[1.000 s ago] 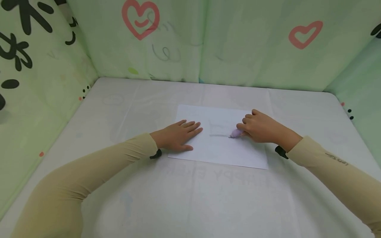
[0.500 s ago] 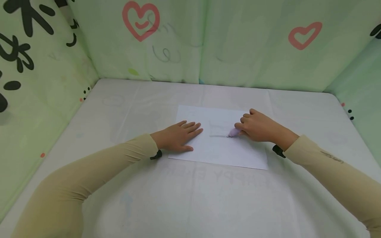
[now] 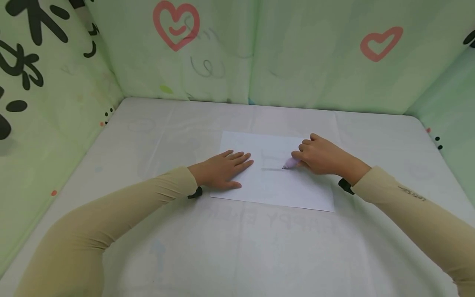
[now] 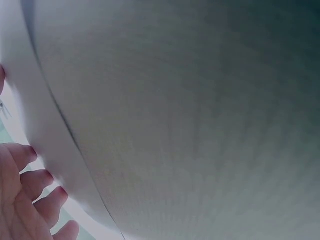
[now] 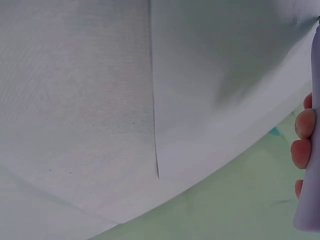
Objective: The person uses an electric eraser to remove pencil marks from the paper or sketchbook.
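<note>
Nearest the camera, 2 tan sleeves (image 3: 148, 192) are stretching across the white table (image 3: 178, 255), with faint lettering (image 3: 271, 218) showing just this side of the paper (image 3: 274, 192). That paper is lying flat, mid-table, and the left hand (image 3: 220, 169) is resting on its left part — palm down, fingers straight and spread, gripping nothing. Over on the paper's right side, the right hand (image 3: 323, 154) is holding a purple pen (image 3: 291, 163), fingers curling round it. And now the change: compared with 1 second ago, the pen is sitting a little further left and slightly farther off, its tip at about the right end of a thin grey line (image 3: 271, 169). The paper is barely shifting, so the left hand seems to be steadying it well — the drawing looks to be going back over 1 stroke. Beyond, a green curtain (image 3: 297, 62) is hanging.
</note>
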`<state>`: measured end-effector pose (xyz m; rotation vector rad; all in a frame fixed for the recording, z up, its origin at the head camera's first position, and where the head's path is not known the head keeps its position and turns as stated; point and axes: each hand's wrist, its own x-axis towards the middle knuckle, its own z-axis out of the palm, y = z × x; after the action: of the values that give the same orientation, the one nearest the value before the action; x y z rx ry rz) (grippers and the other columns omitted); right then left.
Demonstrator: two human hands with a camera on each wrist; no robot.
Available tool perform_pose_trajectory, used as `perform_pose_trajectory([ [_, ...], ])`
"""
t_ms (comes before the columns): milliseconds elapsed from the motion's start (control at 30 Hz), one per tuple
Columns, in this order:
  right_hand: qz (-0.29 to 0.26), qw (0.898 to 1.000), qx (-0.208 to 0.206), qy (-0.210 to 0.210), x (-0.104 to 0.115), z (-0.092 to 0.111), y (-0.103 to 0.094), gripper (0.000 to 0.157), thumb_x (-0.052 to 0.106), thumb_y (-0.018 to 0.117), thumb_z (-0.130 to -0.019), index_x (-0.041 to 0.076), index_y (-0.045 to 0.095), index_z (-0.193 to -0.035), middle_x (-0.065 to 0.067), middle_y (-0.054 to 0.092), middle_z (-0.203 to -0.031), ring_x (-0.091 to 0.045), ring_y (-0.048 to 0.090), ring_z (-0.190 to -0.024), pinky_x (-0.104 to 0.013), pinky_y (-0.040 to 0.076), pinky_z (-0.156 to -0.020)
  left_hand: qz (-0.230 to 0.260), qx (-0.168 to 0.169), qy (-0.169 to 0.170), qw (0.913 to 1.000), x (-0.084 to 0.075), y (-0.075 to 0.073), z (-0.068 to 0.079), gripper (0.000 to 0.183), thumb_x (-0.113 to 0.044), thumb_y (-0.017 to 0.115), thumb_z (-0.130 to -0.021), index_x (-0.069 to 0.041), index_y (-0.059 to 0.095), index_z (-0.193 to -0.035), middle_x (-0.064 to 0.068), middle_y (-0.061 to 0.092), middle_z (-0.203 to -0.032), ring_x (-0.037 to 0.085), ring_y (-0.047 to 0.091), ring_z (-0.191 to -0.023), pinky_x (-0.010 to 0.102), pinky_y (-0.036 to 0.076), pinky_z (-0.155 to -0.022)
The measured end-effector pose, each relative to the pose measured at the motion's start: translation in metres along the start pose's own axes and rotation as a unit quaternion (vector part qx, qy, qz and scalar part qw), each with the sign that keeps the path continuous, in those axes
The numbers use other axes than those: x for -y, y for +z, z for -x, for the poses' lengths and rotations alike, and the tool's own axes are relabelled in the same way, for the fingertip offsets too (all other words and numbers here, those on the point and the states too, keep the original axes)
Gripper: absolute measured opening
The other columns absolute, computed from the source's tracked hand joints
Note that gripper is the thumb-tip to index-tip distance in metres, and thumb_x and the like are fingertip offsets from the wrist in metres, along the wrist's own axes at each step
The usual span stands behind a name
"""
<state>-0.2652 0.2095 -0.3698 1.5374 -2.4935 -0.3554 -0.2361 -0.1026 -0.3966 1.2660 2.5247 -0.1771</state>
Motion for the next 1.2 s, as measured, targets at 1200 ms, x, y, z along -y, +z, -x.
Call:
perform_pose_trajectory([
  [1200,0.0,1.0,-0.002,-0.005,-0.003,0.005,-0.001,0.022,0.016,0.076,-0.076,0.009,0.057,-0.083,-0.004,0.054,-0.063,-0.019,0.049,-0.06,-0.03,0.031,-0.059,0.009,0.009,-0.003,0.9999,-0.002,-0.004,0.002,0.073,-0.049,0.04,-0.097,-0.013,0.008,-0.153,0.007,0.008,-0.16,0.025,0.012,-0.148,0.044,0.009,-0.121],
])
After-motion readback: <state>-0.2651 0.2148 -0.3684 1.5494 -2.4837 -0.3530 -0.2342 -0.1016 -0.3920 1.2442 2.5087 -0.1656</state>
